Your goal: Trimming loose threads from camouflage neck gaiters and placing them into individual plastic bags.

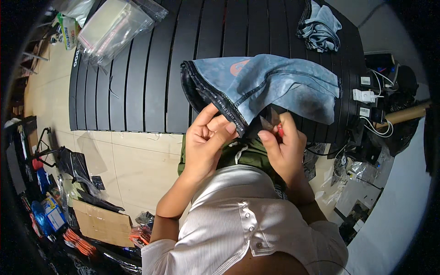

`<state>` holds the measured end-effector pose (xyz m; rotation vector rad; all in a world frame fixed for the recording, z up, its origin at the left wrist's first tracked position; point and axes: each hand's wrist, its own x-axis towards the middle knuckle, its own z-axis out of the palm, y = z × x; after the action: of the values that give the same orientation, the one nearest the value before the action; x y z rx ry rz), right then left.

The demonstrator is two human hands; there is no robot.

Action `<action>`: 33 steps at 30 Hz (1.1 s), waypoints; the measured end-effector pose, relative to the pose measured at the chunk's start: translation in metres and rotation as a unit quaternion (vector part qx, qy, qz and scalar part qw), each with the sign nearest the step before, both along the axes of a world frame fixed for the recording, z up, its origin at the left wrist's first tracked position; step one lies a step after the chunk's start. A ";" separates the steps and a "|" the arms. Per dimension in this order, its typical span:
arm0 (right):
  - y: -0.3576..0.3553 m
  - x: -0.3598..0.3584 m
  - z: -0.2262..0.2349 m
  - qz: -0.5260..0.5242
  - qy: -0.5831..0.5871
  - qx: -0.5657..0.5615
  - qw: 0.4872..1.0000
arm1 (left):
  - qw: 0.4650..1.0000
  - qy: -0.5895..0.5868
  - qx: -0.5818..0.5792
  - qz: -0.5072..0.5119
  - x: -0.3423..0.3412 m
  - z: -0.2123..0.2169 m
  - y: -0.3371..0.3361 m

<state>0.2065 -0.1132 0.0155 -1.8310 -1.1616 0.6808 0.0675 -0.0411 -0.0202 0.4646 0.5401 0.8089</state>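
A pair of blue-grey boxer briefs with dark seams and a black lettered waistband lies partly over the near edge of the black slatted table. My left hand pinches the waistband's near end between thumb and fingers. Just right of it, my right hand is closed round small thread snips. Their pointed blades face up and left, spread apart, beside the fabric's lower edge. A bit of red handle shows between my fingers; the rest is hidden in the hand.
Another bundled blue-grey garment lies at the table's far right. Clear plastic bags sit at the far left of the slatted table. Chargers and white cables crowd the right edge. A cardboard box and packets stand on the floor at left.
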 end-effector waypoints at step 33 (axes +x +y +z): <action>0.004 0.137 -0.050 -0.263 -0.181 -0.074 0.945 | 0.998 0.024 0.046 0.044 -0.028 -0.015 0.024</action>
<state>0.3433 -0.1089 -0.0344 -2.3339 -0.7894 0.1254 0.0396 -0.0173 -0.0355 0.5500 0.5731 0.9109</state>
